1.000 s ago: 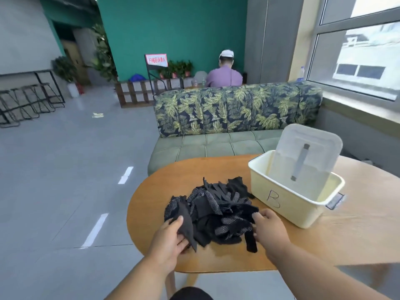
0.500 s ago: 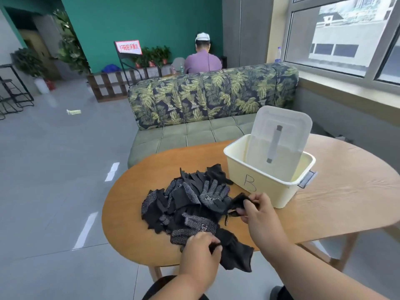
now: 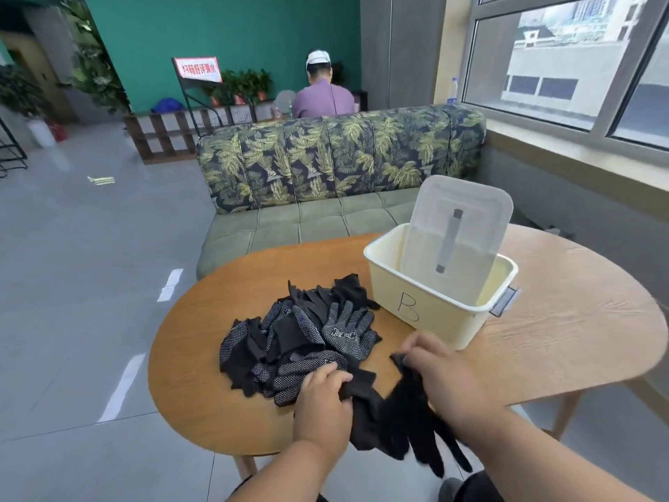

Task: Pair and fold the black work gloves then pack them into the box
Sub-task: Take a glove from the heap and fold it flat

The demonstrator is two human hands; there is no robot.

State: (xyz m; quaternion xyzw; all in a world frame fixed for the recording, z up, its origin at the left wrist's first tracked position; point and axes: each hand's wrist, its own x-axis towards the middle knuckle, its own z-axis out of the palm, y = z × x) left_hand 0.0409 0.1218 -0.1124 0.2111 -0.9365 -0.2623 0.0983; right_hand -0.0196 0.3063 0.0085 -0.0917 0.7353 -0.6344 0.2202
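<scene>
Since a moment ago we have drawn two gloves clear of the heap of black dotted work gloves (image 3: 300,342), toward the near edge of the round wooden table (image 3: 579,338); pairing is starting. Our left hand (image 3: 322,403) is pinched shut on one black glove (image 3: 362,393); our right hand (image 3: 445,375) is closed on another limp black glove (image 3: 416,422) hanging over that edge. The cream plastic box marked B (image 3: 409,302), holding only its leaning lid, stands just beyond the heap.

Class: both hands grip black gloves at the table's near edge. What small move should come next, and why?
Probably lay the two held gloves together, cuffs aligned, to make a pair. The left hand and right hand each grip one, they hang unfolded, and the box looks empty apart from its lid.
</scene>
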